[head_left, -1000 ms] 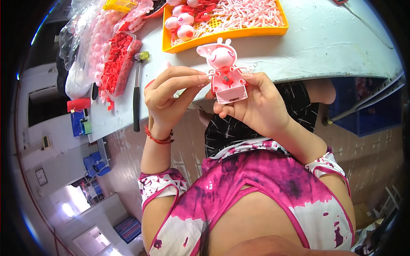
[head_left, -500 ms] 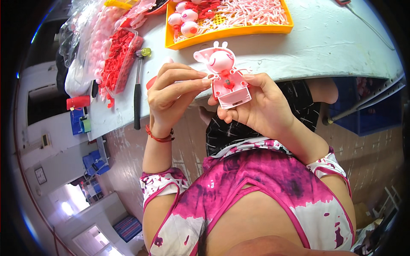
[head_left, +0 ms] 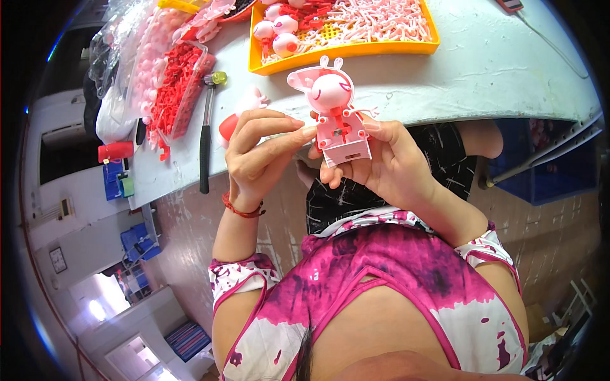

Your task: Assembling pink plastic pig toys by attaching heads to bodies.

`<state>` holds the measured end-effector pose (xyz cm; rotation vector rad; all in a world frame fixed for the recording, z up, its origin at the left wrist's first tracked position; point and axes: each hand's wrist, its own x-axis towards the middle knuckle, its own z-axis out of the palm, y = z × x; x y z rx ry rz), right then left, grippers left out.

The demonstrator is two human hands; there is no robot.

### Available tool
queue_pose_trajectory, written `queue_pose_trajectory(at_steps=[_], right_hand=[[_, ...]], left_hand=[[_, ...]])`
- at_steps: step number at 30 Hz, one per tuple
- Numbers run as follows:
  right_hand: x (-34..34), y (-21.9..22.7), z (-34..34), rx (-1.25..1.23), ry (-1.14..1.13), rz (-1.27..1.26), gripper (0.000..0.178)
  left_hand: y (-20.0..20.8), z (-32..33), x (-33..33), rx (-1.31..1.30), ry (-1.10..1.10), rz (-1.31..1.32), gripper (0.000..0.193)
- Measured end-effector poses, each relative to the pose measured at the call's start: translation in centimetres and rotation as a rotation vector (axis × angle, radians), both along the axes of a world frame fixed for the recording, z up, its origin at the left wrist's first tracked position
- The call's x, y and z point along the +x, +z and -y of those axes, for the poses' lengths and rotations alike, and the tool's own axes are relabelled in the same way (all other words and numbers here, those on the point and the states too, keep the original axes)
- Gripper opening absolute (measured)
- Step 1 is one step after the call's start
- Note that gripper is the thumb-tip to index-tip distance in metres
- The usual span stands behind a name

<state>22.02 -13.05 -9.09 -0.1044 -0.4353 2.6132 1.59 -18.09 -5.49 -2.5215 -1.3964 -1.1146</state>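
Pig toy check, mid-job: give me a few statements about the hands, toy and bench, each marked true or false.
1. The right hand holds the pig toy. True.
2. The left hand rests on the hammer. False: its fingertips are at the toy; the hammer lies apart on the bench.
3. The orange tray is empty. False: it holds pink parts.
4. The left wrist wears a red band. True.
5. The toy lies flat on the bench. False: it is held above the bench edge.
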Motion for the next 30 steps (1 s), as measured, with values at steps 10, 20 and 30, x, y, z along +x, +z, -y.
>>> queue_pose_trajectory(at_steps=[10,20,30], right_hand=[[-0.8,-0.7,1.0,0.149,-0.099,0.061,0.046],[-0.8,-0.5,1.0,0.158,-0.089,0.065,0.044],[-0.9,-1.3,0.8,0.164,-0.059,0.010,0.043]], left_hand=[[3.0,-0.6,0.6,-0.022,0.055,0.147,0.030],[3.9,-2.5,2.7,-0.156,0.196,0.025,0.034],[4.6,-2.7,3.3,-0.294,0.213,0.003,0.044]])
